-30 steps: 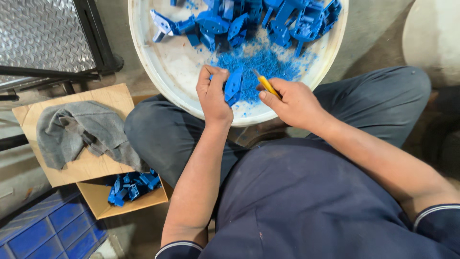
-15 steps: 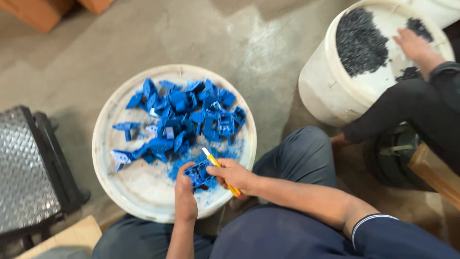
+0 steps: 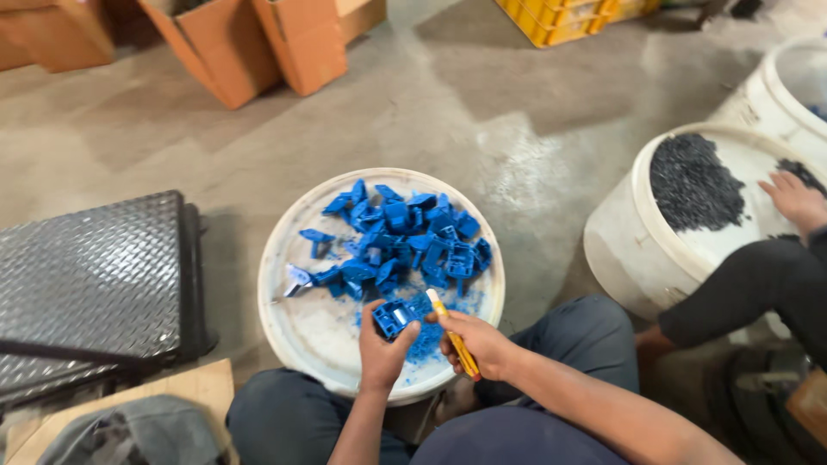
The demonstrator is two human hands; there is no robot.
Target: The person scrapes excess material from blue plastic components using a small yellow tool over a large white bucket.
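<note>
Lifted further since half a second ago, the head camera now takes in more of the concrete floor (image 3: 482, 112), cardboard boxes (image 3: 258, 43) and a yellow crate (image 3: 560, 21) at the far edge, while the hands have barely shifted over the white tub (image 3: 284, 301). Left hand (image 3: 379, 349) is closed around a blue moulded plastic part (image 3: 394, 317), fingers wrapped under it, holding it just above the tub's near rim. Right hand (image 3: 478, 344) is closed on a yellow-handled knife (image 3: 455, 343), its tip touching the part's right edge. Blue shavings (image 3: 426, 340) lie under the hands; a heap of blue parts (image 3: 405, 241) fills the tub's far half. Only the view changed, so the trimming appears to be carrying on with the same part. At right, another person's hand (image 3: 797, 202) rests in a second tub (image 3: 637, 250) holding dark granules (image 3: 693, 181). A steel tread-plate case (image 3: 95, 275) lies at left.
</note>
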